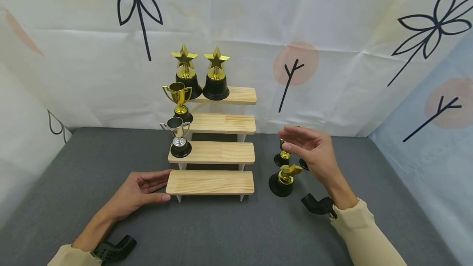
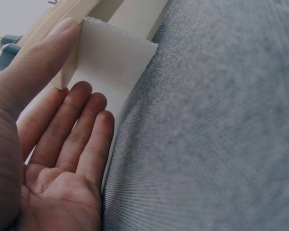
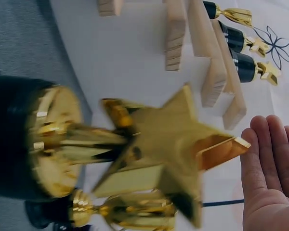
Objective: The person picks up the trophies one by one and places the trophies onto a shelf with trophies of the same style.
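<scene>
A wooden display stand with stepped shelves (image 1: 210, 182) holds two gold star trophies (image 1: 216, 78) on top, a gold cup trophy (image 1: 178, 97) below them, and a silver cup trophy (image 1: 179, 132) lower down. My left hand (image 1: 145, 190) is at the left end of the lowest shelf, its thumb at the wooden edge and its fingertips by the white side support (image 2: 116, 57). Over at the right, my right hand (image 1: 312, 149) is raised above the trophies on the table, fingers extended and holding nothing. Nearest it are a gold star trophy (image 1: 282, 182) and a small gold cup trophy (image 1: 283, 158).
Another black trophy base (image 1: 304, 164) peeks out from behind my right hand, mostly hidden. Grey cloth (image 1: 221, 233) covers the table. A white printed backdrop (image 1: 332, 73) rises close behind the stand, with a fabric side wall (image 1: 436, 134) at the right.
</scene>
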The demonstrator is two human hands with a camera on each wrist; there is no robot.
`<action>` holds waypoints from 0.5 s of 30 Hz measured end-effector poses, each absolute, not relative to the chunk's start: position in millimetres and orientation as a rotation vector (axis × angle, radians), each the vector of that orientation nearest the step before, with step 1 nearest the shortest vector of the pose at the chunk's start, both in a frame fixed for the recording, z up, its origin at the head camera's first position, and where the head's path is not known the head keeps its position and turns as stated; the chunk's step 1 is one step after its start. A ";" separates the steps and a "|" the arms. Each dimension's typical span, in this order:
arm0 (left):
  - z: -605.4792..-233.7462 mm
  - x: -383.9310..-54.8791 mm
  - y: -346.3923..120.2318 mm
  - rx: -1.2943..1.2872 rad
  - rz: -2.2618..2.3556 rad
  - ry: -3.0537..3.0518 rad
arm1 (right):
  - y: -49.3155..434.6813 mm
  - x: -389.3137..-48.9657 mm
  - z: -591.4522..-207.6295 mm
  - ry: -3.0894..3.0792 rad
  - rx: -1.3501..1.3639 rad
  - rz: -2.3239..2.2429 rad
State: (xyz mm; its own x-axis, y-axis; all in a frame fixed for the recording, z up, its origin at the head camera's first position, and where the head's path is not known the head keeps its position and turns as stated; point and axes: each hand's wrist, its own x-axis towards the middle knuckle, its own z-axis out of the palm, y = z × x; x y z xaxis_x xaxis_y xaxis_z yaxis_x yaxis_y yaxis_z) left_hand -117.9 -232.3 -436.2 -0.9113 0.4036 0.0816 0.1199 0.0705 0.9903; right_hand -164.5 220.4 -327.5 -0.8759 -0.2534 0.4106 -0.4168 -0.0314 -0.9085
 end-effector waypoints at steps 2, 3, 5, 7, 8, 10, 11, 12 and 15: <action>-436.2 -118.1 -232.3 0.531 1.930 2.133 | 223.4 -161.9 -331.7 -2.101 0.713 2.052; -436.2 -118.1 -232.3 0.531 1.930 2.134 | 225.0 -160.8 -333.8 -2.100 0.705 2.058; -436.0 -118.1 -232.2 0.532 1.933 2.133 | 227.9 -159.0 -337.7 -2.100 0.691 2.067; -436.0 -117.9 -232.2 0.537 1.941 2.124 | 230.7 -157.5 -341.0 -2.098 0.686 2.075; -436.2 -117.9 -232.2 0.540 1.946 2.118 | 232.2 -156.8 -342.6 -2.098 0.684 2.076; -436.6 -117.8 -232.3 0.546 1.957 2.107 | 234.7 -155.2 -345.2 -2.093 0.686 2.079; -436.9 -117.8 -232.4 0.550 1.962 2.102 | 236.0 -154.4 -346.4 -2.093 0.683 2.079; -437.1 -117.8 -232.4 0.554 1.965 2.100 | 237.3 -153.6 -347.6 -2.092 0.683 2.082; -437.5 -117.8 -232.5 0.560 1.973 2.097 | 240.5 -151.3 -350.8 -2.094 0.670 2.092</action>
State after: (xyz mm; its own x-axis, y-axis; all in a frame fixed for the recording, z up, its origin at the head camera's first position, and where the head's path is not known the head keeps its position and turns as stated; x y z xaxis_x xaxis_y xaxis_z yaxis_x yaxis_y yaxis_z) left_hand -117.8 -232.5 -437.5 -0.9061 0.4095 0.1061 0.1309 0.0329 0.9909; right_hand -151.3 240.5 -350.8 -0.8970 -0.2304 0.3773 -0.3776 -0.0446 -0.9249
